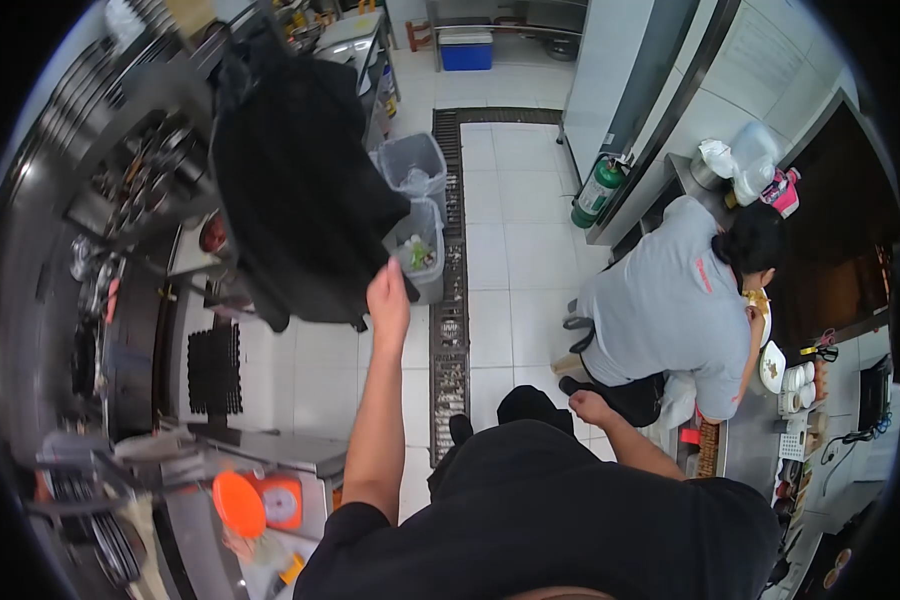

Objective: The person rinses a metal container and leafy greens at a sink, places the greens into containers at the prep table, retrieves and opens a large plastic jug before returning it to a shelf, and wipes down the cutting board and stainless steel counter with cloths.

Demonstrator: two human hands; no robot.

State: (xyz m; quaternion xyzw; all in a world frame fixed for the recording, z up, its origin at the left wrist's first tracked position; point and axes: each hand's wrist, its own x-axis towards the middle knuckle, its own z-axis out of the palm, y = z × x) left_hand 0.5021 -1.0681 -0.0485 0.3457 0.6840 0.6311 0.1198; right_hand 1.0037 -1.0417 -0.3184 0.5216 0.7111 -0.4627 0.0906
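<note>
My left hand (388,300) is raised at the lower edge of a large black cloth or garment (300,190) that hangs from above on the left. Its fingers are pressed together on the cloth's edge. Behind the cloth stand two grey bins (428,285) with liners, one with green scraps inside. My right hand (592,407) is held low near my body, its fingers curled; whatever it may hold is too small to make out.
A person in a grey shirt (660,300) bends over the right counter beside white plates (772,367). A drain grate (450,350) crosses the tiled floor. A green extinguisher (598,190) stands ahead. An orange scale (282,502) sits lower left.
</note>
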